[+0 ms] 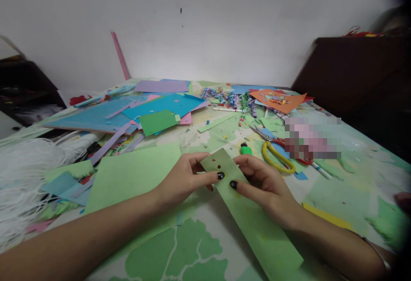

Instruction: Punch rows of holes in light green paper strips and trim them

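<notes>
Both hands steady a green strip above the near middle of the table.

To hold it well, pressure should stay light and even, thumbs clear of the holes, since paper so close to its end could tear or crease. The left hand pinches the strip's left edge near the far end, thumb on top; the right hand grips the right edge, thumb flat on the face, its fingers partly hidden behind. The strip is long, straight-edged and pale, slanting from far left to near right, with two small dark holes by its far end and faint yellowish marks.
</notes>
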### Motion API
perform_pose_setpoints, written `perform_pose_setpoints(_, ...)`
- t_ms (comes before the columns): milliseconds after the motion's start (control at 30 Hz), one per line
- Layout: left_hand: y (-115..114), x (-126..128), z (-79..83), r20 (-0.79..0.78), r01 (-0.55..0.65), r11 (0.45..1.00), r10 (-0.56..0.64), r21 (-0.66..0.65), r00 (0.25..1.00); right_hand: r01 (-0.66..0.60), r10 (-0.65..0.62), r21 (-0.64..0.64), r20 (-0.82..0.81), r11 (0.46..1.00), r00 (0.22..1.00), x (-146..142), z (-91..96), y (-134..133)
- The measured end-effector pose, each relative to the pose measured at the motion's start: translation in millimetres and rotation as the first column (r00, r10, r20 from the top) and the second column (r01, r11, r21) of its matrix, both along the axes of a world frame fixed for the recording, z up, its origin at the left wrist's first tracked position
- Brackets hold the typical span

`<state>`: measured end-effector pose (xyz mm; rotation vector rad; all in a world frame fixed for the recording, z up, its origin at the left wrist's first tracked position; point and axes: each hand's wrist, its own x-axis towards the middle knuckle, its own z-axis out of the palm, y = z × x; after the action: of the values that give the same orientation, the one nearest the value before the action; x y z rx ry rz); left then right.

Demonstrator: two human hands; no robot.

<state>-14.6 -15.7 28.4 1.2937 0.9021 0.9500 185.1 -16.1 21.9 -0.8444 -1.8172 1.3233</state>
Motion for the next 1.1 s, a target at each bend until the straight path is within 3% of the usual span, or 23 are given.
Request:
perform_pose_setpoints(233,2.9,-4.3,2.4,-0.037,-0.061,0.998,0.06,-0.02,0.998,-0.046,0.032,-0.158,-0.092,0.986,0.995,-0.6,1.9,-1.2)
perform_pose_setpoints(400,6.5,-6.6,0.0,-0.038,-0.078,0.997,0.076,-0.029,0.996,-0.05,0.03,-0.177,-0.113,0.983,0.993,-0.7,2.4,-1.9)
perform_pose_setpoints(700,8.3,-7.2,-2.5,0.104,0.056,0.993,-0.045,-0.107,0.994,-0.089,0.032,-0.312,-0.185,0.946,0.982,-1.4,5.0,-1.5)
perform_pose_setpoints(1000,4.9,-5.9,-4.1,0.13,0.099,0.987,-0.083,-0.126,0.988,-0.129,0.067,-0.319,-0.198,0.939,0.978,-0.2,3.4,-2.0)
perform_pose_setpoints(1100,4.7,-4.9,-5.1,0.16,0.168,0.975,-0.144,-0.144,0.977,-0.147,0.084,-0.318,-0.204,0.937,0.975,-0.2,3.3,-2.4)
